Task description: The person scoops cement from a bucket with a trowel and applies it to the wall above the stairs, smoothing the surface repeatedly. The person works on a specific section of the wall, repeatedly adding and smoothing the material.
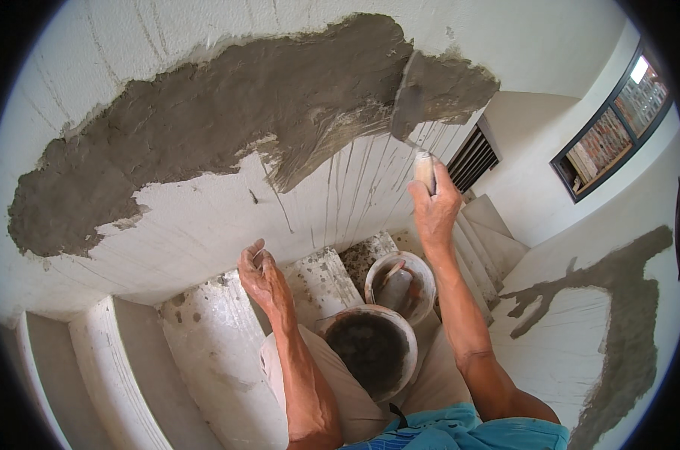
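Mortar patch (227, 127): wet grey render, spread in a long irregular band across the white scored wall (205, 225); taken as the landmark for all places below.

Trowel (409, 97): steel blade, pressed flat against the right end of the mortar patch, handle pointing down and away from it.

Right hand (434, 206): just below the patch's right end, closed around the trowel handle, arm raised.

Left hand (259, 271): well below the patch's middle, fingers loosely curled; nothing could be made out in it with certainty, and whether it touched the wall could not be told.

Near bucket (371, 349): round, dark wet mortar inside, well below the patch, close to the person's lap.

Far bucket (400, 279): pale rim, just beyond the near bucket, holding grey residue and what looked like a stick or tool handle.

Stair steps (205, 337): white, mortar-spattered, descending below the patch.

Second grey smear (618, 300): on the opposite wall, far right of the patch.

Louvred vent (473, 159) and dark-framed window (614, 124): to the right of the patch.

Step in hand, as judged: spreading and pressing mortar at the patch's right end. Bare scored wall remained below the patch, so coverage appeared partial. Next move, as judged, called for firm, even blade pressure drawn along the patch edge, then a fresh load from the near bucket.
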Tool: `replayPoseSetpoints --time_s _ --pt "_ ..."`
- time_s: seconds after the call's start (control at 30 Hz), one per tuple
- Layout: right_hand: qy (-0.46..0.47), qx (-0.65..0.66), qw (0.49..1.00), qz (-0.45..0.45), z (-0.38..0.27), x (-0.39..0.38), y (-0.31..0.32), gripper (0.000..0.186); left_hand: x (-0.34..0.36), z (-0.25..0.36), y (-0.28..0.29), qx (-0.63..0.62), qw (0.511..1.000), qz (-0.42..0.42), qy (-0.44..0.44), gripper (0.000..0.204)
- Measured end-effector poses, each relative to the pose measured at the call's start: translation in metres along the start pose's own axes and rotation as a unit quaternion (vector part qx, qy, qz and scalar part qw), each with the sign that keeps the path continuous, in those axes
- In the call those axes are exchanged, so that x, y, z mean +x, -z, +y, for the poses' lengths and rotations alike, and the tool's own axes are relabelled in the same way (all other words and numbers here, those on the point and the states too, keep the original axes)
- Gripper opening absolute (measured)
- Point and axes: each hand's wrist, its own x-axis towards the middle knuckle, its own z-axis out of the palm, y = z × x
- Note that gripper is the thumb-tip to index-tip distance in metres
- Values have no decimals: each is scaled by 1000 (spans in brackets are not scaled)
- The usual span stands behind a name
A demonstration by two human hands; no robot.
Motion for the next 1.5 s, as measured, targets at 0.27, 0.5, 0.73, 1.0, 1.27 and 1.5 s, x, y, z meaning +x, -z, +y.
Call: replayPoseSetpoints --time_s 0.27,0.5,0.73,1.0,1.27,1.5 --pt "120 34 989 -78 -11 -34 -8 52 -1 2 1 -5 1000 1 -6 25" --pt "92 -14 994 48 -11 -4 -15 50 1 -5 0 6 1000 0 16 25" --pt "143 -82 982 87 0 4 -26 52 0 -3 -1 0 1000 1 2 25" --pt "148 -123 980 45 -3 -15 -13 54 -1 0 -2 4 1000 0 -8 24" --pt "130 -71 986 71 0 5 -16 52 1 -1 -1 1 1000 -6 -4 24" --pt "121 -27 992 -15 0 -24 -17 55 0 1 -1 3 1000 -5 5 25"
